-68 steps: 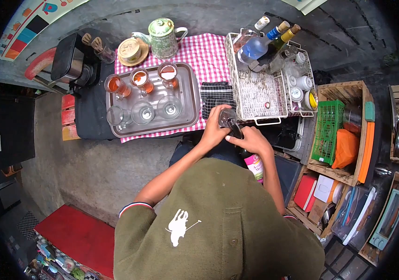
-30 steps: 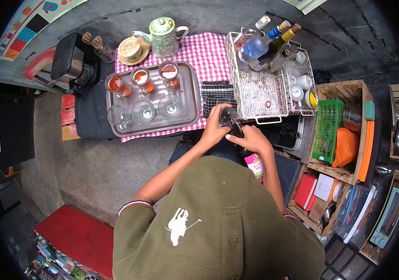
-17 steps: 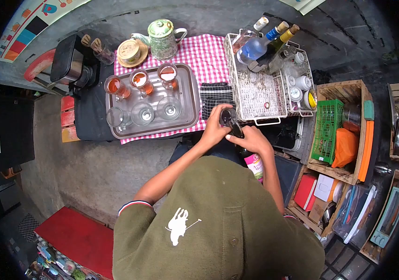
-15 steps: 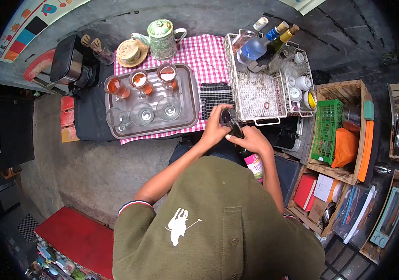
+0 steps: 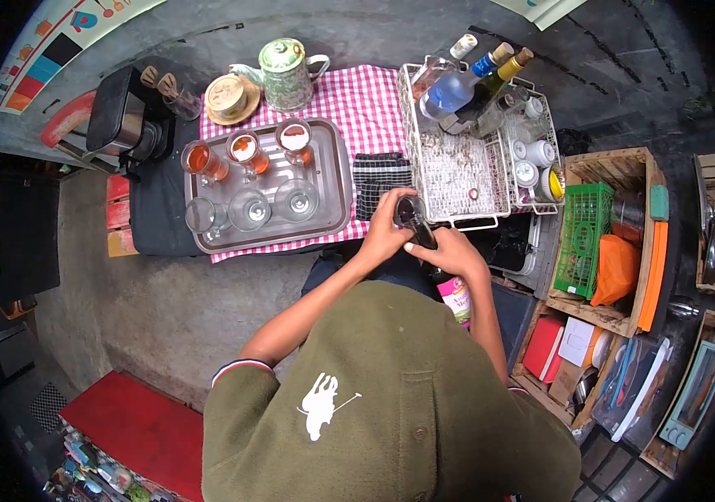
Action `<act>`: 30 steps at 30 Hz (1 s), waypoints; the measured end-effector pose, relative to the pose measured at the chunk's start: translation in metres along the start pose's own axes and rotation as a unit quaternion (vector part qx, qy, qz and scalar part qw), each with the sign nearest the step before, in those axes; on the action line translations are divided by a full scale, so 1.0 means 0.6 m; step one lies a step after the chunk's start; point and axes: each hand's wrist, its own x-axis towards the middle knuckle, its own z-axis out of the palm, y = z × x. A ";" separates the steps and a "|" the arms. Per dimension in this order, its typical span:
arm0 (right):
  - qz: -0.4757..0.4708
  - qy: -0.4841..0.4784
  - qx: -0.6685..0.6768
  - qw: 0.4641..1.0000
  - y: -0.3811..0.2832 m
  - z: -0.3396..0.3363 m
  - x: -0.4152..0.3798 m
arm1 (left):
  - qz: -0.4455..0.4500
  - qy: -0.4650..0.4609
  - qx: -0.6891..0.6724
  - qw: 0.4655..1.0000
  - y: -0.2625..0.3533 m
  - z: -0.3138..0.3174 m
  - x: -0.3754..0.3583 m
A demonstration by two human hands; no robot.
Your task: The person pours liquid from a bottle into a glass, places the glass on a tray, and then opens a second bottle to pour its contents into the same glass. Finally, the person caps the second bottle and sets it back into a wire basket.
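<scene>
My left hand (image 5: pixel 384 236) is closed around a small glass (image 5: pixel 410 209) that looks dark inside. The glass is tilted, its round rim facing up toward me. My right hand (image 5: pixel 455 253) is wrapped around the upper part of a dark bottle (image 5: pixel 455 299) with a pink and white label. The bottle's mouth is hidden by my hands, so whether liquid flows cannot be seen. Left of my hands, a brown tray (image 5: pixel 342 180) carries tea glasses (image 5: pixel 244 149) with reddish drink and several empty glass cups (image 5: pixel 249 209).
A white wire basket (image 5: pixel 458 219) holds bottles (image 5: pixel 451 92) and jars beyond my right hand. A folded black checked cloth (image 5: pixel 383 180) lies beside the tray. Behind it stands a green teapot (image 5: pixel 286 84). Wooden crates (image 5: pixel 575 305) are on the right, a red bench (image 5: pixel 136 427) lower left.
The view has shifted slightly, so the tray and table sit a little further left. Both hands keep the same hold on the glass and the bottle.
</scene>
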 end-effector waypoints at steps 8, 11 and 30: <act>-0.003 -0.010 0.002 1.000 0.004 -0.026 0.006 | -0.010 0.004 -0.021 1.000 -0.004 0.014 0.018; -0.009 -0.003 0.000 1.000 0.019 -0.026 0.016 | -0.010 0.011 -0.002 1.000 -0.001 0.017 0.024; -0.018 -0.031 -0.005 0.999 0.025 -0.054 0.044 | -0.021 0.023 -0.013 0.999 -0.009 0.024 0.051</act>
